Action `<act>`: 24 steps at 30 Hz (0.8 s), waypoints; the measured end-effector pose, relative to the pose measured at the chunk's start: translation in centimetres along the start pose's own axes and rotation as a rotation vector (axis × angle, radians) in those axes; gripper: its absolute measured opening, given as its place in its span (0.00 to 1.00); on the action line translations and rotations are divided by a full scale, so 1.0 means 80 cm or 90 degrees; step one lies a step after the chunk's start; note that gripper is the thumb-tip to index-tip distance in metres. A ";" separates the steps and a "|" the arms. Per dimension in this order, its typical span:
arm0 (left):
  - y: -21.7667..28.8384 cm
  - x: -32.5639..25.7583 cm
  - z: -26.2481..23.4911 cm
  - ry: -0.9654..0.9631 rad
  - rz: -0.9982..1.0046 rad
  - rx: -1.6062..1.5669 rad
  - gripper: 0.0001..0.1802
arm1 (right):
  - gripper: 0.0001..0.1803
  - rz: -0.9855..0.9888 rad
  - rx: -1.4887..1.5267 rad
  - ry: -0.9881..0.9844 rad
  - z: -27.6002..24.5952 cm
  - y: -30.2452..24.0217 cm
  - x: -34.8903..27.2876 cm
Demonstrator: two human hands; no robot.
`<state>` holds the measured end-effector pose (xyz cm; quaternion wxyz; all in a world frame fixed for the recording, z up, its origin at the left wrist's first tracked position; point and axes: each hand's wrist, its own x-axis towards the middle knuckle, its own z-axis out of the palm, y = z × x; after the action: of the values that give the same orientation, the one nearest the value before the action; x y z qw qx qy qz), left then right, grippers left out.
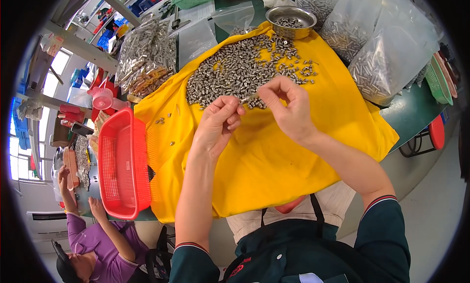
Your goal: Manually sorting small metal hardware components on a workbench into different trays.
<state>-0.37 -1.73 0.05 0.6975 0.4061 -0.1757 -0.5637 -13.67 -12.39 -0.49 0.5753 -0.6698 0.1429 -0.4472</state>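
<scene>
My left hand is closed in a pinch, with a small metal part at its fingertips. Close beside it on the right, my right hand is also closed, thumb against fingers. A thin, short piece shows between the two hands at the right fingertips; its kind is too small to tell. Both hands are raised over a yellow cloth, at the near edge of a heap of small cylindrical metal parts. Several more of these parts lie loose left of my left hand.
A red plastic basket stands left of the cloth. A steel bowl of parts is at the back. Clear bags of metal parts stand at right, with more bagged parts at back left. Another person works at lower left.
</scene>
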 end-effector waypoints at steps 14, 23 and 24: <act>-0.019 0.012 0.007 0.253 0.275 0.957 0.07 | 0.06 0.085 0.029 0.047 -0.003 -0.001 0.007; 0.009 -0.001 -0.007 -0.028 -0.044 0.041 0.03 | 0.03 0.015 -0.013 -0.027 -0.003 -0.007 0.003; 0.008 -0.001 -0.005 -0.029 -0.045 0.040 0.03 | 0.03 0.010 -0.013 -0.034 -0.003 -0.007 0.003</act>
<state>0.31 -1.53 0.34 0.6598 0.4206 -0.1949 -0.5914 -13.92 -12.55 0.13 0.5754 -0.6861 0.1371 -0.4234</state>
